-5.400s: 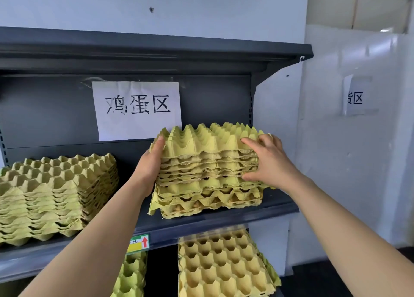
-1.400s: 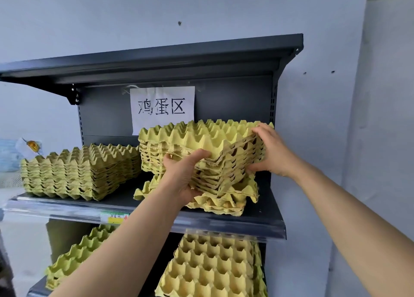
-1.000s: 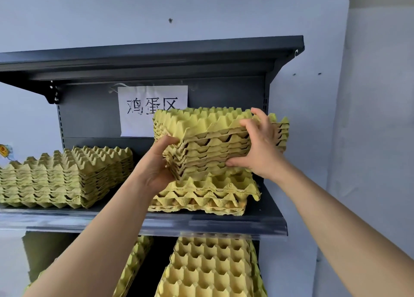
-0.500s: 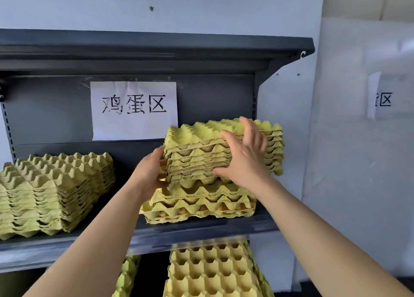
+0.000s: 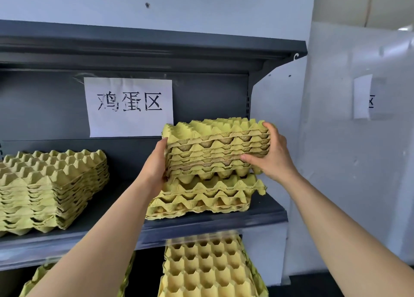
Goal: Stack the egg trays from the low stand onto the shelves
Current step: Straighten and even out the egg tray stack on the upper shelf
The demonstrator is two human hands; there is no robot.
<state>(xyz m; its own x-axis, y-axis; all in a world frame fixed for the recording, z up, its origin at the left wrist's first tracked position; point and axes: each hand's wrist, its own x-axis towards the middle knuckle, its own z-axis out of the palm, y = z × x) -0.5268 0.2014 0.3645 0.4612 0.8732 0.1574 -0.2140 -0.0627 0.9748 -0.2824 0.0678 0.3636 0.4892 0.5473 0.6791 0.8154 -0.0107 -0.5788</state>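
Clasping trays (image 5: 217, 150): left grip (image 5: 154, 165), right grip (image 5: 274, 154)

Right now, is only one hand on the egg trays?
No, the left hand and the right hand each hold one side of the upper trays.

The dark grey metal shelf (image 5: 212, 224) carries two lots of yellow egg trays: a tall stack (image 5: 51, 191) at its left end and a shorter pile (image 5: 201, 199) (its layers slightly askew) toward the right end.

yellow-green egg trays (image 5: 215, 149), dk grey shelf (image 5: 201, 224), white sign (image 5: 130, 107) w/ blk characters
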